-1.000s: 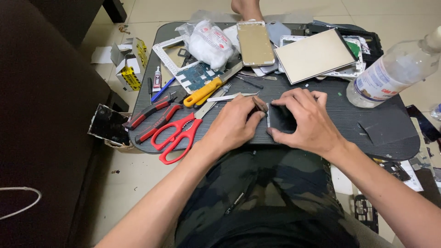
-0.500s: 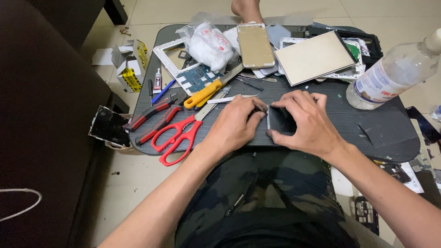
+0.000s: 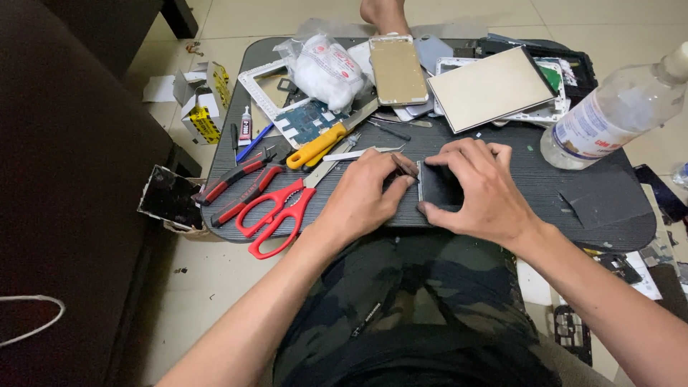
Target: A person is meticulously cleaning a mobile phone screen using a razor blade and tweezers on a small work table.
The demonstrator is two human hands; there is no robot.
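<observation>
While the right hand [image 3: 481, 188] lies spread over a small dark rectangular phone part [image 3: 438, 188], its fingers curled down around the edges to pin it flat, the left hand [image 3: 367, 195] pinches a thin dark tool [image 3: 405, 165] against the part's left edge. The part lies near the front edge of the dark oval worktop [image 3: 609, 197]. Red-handled scissors [image 3: 276, 211] lie just left of the left hand; a clear plastic bottle [image 3: 615, 113] stands far right.

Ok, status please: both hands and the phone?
Left hand pressing thin tool at phone edge. Right hand pinning phone down. Red scissors close left, not blocking.
</observation>
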